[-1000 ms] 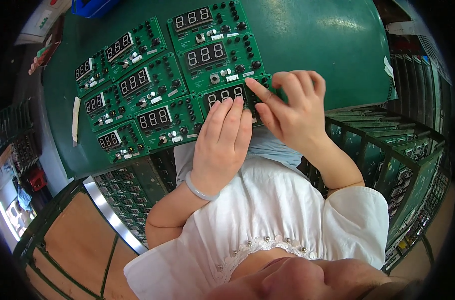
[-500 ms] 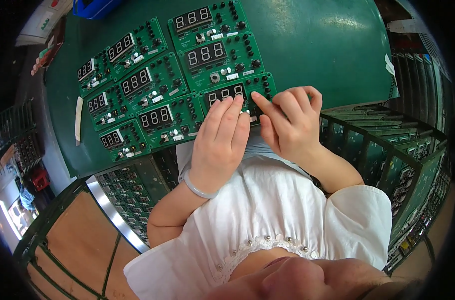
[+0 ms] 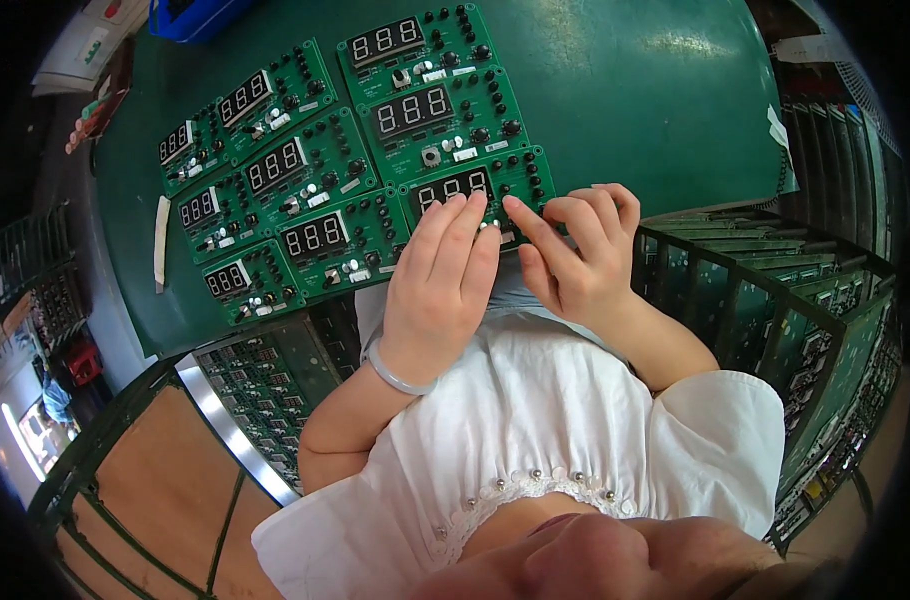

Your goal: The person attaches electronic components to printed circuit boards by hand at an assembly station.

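A green circuit board (image 3: 538,185) with a three-digit display lies at the table's near edge, in front of me. My left hand (image 3: 440,262) rests over its left and front part with the fingers stretched out close together, hiding part of the display. The tip of my right hand's (image 3: 587,250) index finger touches the board right of the display. Its thumb stands apart and the other fingers are bent, with nothing seen between them. Just beyond lies a matching board (image 3: 400,150), and another board (image 3: 360,245) sits to the left.
Several more such boards (image 3: 320,150) lie in rows across the green table (image 3: 645,110). A blue bin (image 3: 200,18) stands at the far left edge, and a pale strip (image 3: 161,243) lies left of the boards. Racks of boards (image 3: 775,290) stand at the right and below left.
My right index fingertip has shifted slightly toward me on the board, and the right hand has moved a little with it. My left hand stays in place.
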Motion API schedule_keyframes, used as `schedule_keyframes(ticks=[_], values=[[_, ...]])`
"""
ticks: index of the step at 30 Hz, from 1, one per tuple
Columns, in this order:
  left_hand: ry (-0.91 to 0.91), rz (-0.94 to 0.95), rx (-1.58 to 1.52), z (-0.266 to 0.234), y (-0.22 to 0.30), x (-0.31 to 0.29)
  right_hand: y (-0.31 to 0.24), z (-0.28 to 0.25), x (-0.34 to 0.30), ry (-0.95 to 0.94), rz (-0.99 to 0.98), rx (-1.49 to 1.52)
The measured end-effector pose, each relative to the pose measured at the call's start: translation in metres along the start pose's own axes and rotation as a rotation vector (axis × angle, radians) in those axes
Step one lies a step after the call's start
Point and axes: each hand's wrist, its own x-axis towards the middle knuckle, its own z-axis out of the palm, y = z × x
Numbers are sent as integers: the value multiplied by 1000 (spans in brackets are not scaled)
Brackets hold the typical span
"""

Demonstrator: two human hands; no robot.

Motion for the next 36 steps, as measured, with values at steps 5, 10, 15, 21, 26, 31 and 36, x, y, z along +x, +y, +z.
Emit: schedule_keyframes(ticks=[5,10,15,21,26,31,36], values=[[-12,-2,-25,-1,-3,-3,8,-8,11,-40,-82,-53],[17,-29,-102,-7,-4,-3,-9,-3,2,-111,-22,78],[139,36,-92,-9,-12,-22,-12,8,13,-205,34,48],[186,93,-147,-18,-18,-57,-5,-2,22,-308,-22,2],[263,31,-77,-17,-26,-83,-9,0,24,-268,12,-2],[330,-39,-34,-25,-32,-92,-6,8,58,-222,35,-53],[372,-31,10,-35,-40,-97,3,28,75,-292,-2,-164]])
